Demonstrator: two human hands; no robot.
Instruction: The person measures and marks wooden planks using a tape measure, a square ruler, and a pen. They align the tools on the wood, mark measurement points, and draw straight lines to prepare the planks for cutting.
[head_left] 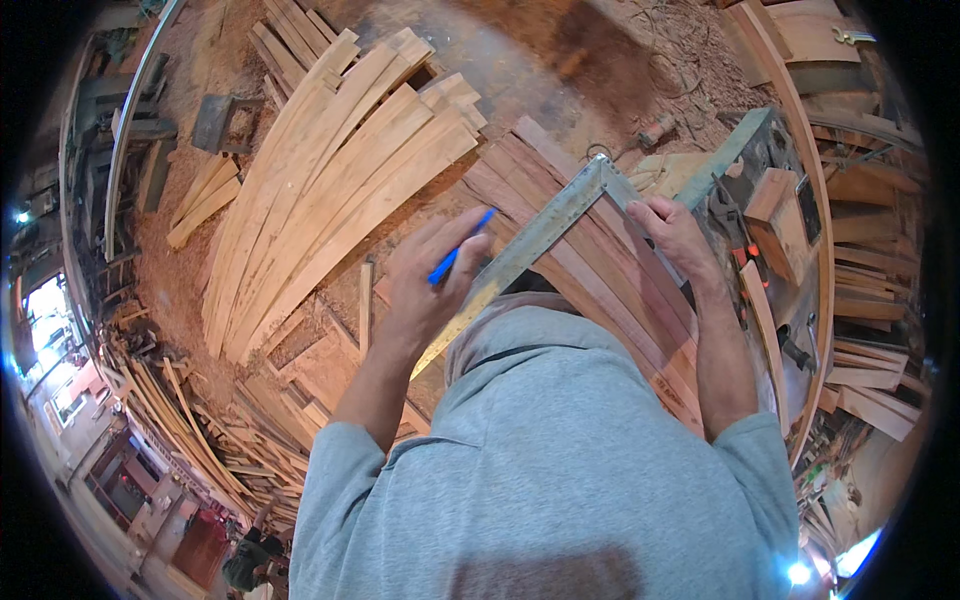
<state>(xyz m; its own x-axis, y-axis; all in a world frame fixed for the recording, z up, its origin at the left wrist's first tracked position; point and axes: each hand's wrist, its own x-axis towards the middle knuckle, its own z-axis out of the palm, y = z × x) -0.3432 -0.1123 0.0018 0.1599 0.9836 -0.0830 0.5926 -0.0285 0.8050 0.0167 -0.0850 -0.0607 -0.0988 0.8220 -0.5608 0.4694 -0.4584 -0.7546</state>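
Observation:
A blue pen or pencil [461, 246] sticks out between the closed fingers of my left hand [425, 268], which is right beside the long blade of a metal carpenter's square [548, 222]. At the square's shorter arm, my right hand [678, 238] is closed with thumb and fingers gripping it. The square's corner points away from me. Beneath it lie several reddish-brown boards [600, 262], side by side and running from far left to near right. My body hides part of the long blade and the boards' near ends.
A fan of pale planks [340, 170] is spread on the sawdust-covered floor [240, 90] at the far left. More wood strips [190, 430] are heaped at left. A cluttered bench with a wooden block [778, 222] stands at right. Another person [248, 562] shows at lower left.

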